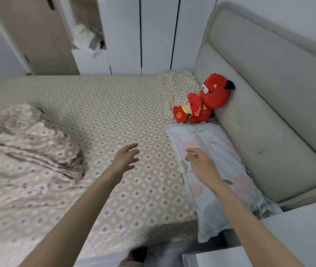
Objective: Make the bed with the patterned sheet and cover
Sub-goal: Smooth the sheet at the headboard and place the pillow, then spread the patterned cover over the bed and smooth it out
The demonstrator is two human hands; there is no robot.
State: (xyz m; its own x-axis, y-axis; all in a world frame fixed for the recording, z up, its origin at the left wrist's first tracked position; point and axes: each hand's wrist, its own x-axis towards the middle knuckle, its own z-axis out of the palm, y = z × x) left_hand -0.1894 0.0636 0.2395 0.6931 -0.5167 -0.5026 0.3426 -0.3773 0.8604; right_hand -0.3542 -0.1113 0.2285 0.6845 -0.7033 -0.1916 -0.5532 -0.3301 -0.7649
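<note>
Beige cotton, by the look of it, printed with small diamonds: the sheet (114, 105) lies spread across the mattress, mostly flat, with faint creases near me. The cover (28, 151), in the same print, sits bunched in a heap on the left part of the bed, its folds piled over one another. I judge both to be light, soft and limp, with no stiffness to push against, so they will drape and drag rather than slide. I'd take the cover by an edge or two corners and pull it flat rather than grab the middle, though I cannot tell from here which fold is a corner. The bed's long axis runs left to right, with its head end at the right where the headboard (268, 112) stands, so the cover should be drawn out along that line toward the pillow (226, 170). The pillow lies along the headboard, its long axis running near to far, with two red toys (205, 101) just past its far end. My left hand (124, 160) hovers over the sheet, fingers apart and loosely bent, holding nothing. My right hand (201, 164) reaches over the pillow's left edge, fingers relaxed and a little apart, also empty; whether it touches the pillow I cannot tell.
</note>
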